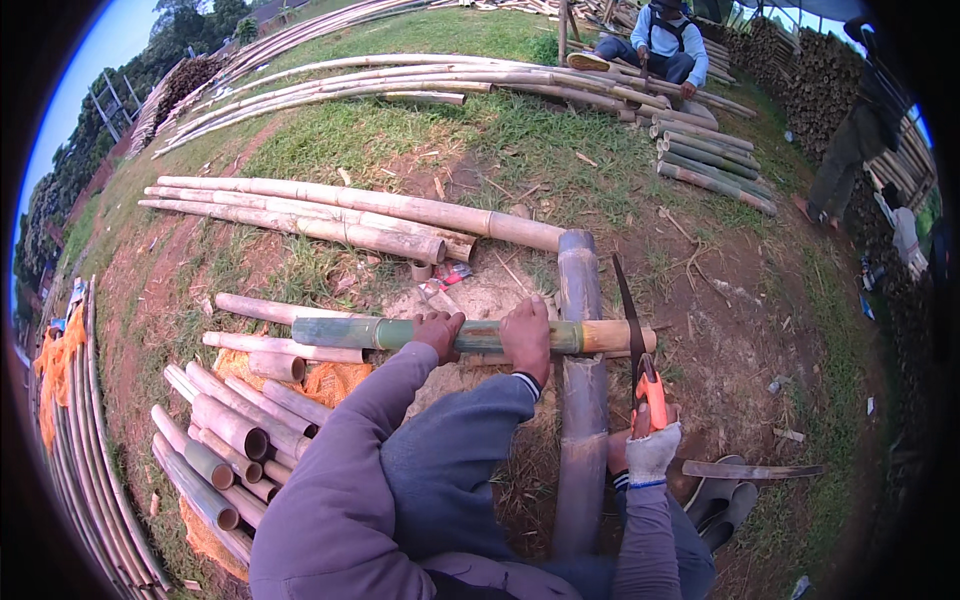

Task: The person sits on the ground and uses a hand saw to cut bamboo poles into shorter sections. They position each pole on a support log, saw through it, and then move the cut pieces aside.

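Note:
My left hand [437,335] is closed over a green bamboo pole [400,333], which lies crosswise on a thick dark bamboo log [583,400]. Beside that hand, my bare foot [525,335] presses on the same pole. In a white glove, my right hand [655,450] grips the orange handle of a handsaw [651,392]. The dark saw blade points away from me and crosses the pole near its pale right end; whether its teeth have cut in cannot be made out. My other foot [619,451] is partly hidden beside the log.
Cut bamboo pieces [235,425] lie at the left, with orange netting [335,382] among them. Longer poles [350,210] rest ahead. Sandals [722,505] and a long flat strip [750,469] lie at the right. A person [668,45] sits far off on bamboo; another [850,150] stands at right.

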Motion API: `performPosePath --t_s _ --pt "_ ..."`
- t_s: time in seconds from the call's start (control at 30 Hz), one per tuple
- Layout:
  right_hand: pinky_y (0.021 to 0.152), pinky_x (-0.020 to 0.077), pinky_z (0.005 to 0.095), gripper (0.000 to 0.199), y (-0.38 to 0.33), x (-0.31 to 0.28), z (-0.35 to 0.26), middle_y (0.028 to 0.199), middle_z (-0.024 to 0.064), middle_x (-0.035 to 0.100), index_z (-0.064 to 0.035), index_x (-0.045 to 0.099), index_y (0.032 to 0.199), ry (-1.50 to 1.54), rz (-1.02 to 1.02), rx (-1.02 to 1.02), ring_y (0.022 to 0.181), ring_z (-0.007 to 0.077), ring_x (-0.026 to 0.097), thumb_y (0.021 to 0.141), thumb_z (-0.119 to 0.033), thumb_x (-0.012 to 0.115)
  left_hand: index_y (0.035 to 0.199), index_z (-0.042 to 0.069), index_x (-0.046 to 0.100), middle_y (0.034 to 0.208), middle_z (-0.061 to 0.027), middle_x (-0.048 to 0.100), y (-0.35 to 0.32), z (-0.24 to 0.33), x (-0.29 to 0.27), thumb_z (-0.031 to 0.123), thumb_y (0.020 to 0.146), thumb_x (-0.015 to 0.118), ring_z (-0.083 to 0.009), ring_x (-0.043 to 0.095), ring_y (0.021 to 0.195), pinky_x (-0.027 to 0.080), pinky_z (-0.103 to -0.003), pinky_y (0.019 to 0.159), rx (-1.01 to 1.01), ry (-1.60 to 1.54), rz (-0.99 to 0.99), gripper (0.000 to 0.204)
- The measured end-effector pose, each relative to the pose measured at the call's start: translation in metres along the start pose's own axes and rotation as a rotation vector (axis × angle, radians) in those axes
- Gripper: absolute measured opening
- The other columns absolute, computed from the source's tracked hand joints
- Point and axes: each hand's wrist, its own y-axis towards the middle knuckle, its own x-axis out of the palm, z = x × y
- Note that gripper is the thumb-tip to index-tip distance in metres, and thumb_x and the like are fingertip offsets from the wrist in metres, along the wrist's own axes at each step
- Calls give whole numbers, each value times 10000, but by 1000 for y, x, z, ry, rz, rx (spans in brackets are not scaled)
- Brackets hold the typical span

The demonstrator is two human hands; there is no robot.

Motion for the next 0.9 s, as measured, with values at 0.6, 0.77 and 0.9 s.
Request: performPosePath --t_s 0.6,0.77,0.9 --pt "689 520 459 187 4 -4 -32 798 175 664 -21 623 1006 -149 26 13 721 376 673 949 -148 748 1331 218 545 1314 -136 648 4 1 0 357 676 927 -404 585 1277 388 -616 1094 4 14 14 771" --pt "695 518 463 200 5 -4 -38 801 176 660 -23 627 983 -140 38 23 732 388 669 947 -174 753 1326 232 548 1333 -112 654 2 6 -4 349 661 939 -378 587 1301 388 -621 1107 -27 33 -1 780" --pt "718 518 479 215 6 -7 -37 836 185 666 -17 642 990 -231 23 8 768 413 669 936 -190 758 1363 226 542 1328 -133 652 3 5 -6 362 661 938 -398 578 1301 387 -600 1116 -20 26 -22 817"
